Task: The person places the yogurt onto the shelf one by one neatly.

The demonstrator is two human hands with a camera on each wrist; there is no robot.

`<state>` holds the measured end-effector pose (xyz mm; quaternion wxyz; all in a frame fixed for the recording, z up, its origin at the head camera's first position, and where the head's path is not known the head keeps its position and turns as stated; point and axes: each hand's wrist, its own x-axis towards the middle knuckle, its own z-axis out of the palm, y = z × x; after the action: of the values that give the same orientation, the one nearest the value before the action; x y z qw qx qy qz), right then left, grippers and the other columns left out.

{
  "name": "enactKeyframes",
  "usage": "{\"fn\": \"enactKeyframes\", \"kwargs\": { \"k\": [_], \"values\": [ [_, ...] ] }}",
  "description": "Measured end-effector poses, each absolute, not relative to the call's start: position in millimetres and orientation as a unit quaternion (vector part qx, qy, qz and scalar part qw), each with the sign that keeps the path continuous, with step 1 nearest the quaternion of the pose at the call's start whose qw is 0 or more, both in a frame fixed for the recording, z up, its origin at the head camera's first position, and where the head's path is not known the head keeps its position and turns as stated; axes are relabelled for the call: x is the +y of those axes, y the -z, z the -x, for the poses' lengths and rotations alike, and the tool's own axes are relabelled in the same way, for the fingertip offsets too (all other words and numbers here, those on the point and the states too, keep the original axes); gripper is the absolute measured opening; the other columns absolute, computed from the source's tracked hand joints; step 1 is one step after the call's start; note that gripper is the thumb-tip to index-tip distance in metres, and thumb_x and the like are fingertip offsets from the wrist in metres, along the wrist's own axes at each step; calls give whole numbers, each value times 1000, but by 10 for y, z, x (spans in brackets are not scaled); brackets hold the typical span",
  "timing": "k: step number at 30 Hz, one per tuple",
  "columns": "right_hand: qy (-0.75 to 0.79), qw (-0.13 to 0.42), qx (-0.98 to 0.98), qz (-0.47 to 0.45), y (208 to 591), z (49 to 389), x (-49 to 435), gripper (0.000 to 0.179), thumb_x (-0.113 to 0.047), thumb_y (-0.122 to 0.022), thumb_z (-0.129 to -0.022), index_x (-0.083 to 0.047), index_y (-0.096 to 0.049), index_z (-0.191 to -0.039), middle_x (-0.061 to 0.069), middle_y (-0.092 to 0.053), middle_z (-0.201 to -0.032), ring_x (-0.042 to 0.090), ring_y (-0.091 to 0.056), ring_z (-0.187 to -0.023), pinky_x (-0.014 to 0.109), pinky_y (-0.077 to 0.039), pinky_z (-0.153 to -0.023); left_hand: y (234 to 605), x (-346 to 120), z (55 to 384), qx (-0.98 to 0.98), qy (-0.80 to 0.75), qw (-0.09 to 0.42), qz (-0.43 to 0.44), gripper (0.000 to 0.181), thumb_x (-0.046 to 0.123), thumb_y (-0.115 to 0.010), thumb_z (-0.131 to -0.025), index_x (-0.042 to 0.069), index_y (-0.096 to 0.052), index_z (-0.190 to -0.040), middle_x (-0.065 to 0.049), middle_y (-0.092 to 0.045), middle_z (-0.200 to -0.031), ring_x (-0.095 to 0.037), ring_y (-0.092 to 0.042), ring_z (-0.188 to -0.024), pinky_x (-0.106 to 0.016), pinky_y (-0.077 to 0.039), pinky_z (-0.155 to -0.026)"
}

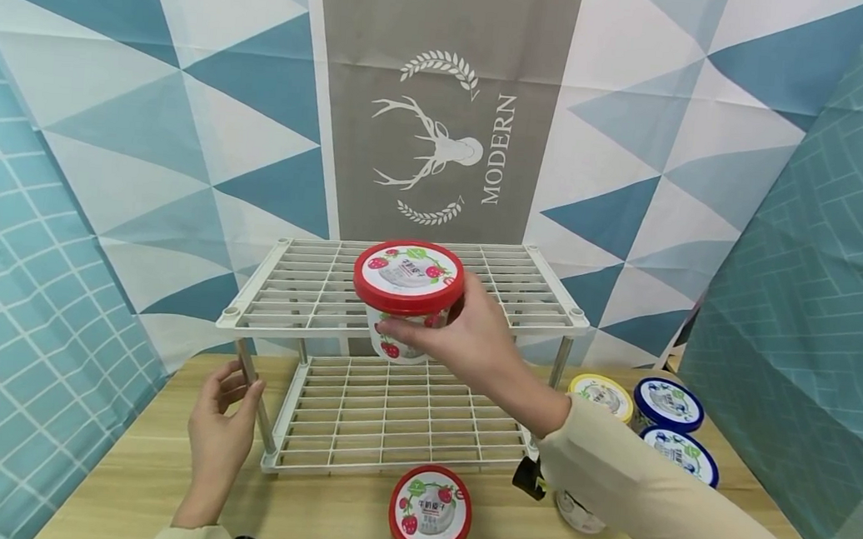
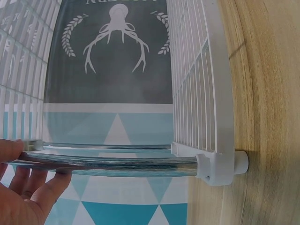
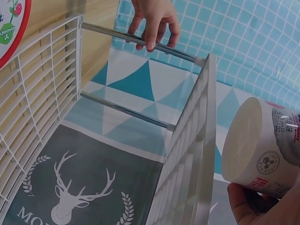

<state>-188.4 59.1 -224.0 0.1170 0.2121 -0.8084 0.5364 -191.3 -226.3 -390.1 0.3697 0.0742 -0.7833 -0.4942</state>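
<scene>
My right hand (image 1: 475,335) grips a white paper tub with a red strawberry lid (image 1: 408,278), raised in front of the top shelf's front edge. In the right wrist view the bottom and side of this tub (image 3: 260,145) show, the thumb against it. With my left hand (image 1: 225,426) I hold the front left metal post of a two-tier white wire rack (image 1: 387,469). Thumb and fingers lie on opposite sides of the post (image 2: 117,164) in the left wrist view. Another red-lidded tub (image 1: 430,510) stands on the table before the rack.
Right of the rack stand a yellow-lidded tub (image 1: 601,397) and two blue-lidded tubs (image 1: 668,403); my right sleeve partly hides another tub (image 1: 580,514). The wooden table (image 1: 138,483) meets patterned cloth at the back and sides.
</scene>
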Motion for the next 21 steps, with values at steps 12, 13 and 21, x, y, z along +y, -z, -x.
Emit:
{"fn": "enactKeyframes", "kwargs": {
  "k": [12, 13, 21],
  "values": [
    [-537, 117, -808, -214, 2220, 1931, 554, 78, -38, -81, -70, -25, -36, -133, -9, -51, -124, 13, -51, -113, 33, -56, -79, 3910, -2269, 1923, -782, 499, 366, -75, 39, 12, -63, -89, 7, -53, -126, 21, -50, -94, 16, -49, -82, 1, -42, -66],
    [-537, 116, -808, -213, 2216, 1934, 545, 79, -38, -81, -70, -25, -36, -134, -9, -51, -124, 13, -50, -114, 33, -55, -79, 3908, -2268, 1921, -781, 499, 367, -75, 39, 12, -64, -89, 7, -54, -126, 21, -50, -94, 16, -49, -82, 1, -42, -66],
    [-537, 115, -810, -207, 2217, 1956, 486, 79, -39, -81, -70, -25, -36, -133, -10, -51, -123, 13, -51, -112, 32, -55, -80, 3913, -2267, 1928, -782, 499, 365, -75, 39, 12, -63, -89, 7, -53, -127, 19, -50, -95, 16, -49, -83, 1, -42, -67]
  ]
}}
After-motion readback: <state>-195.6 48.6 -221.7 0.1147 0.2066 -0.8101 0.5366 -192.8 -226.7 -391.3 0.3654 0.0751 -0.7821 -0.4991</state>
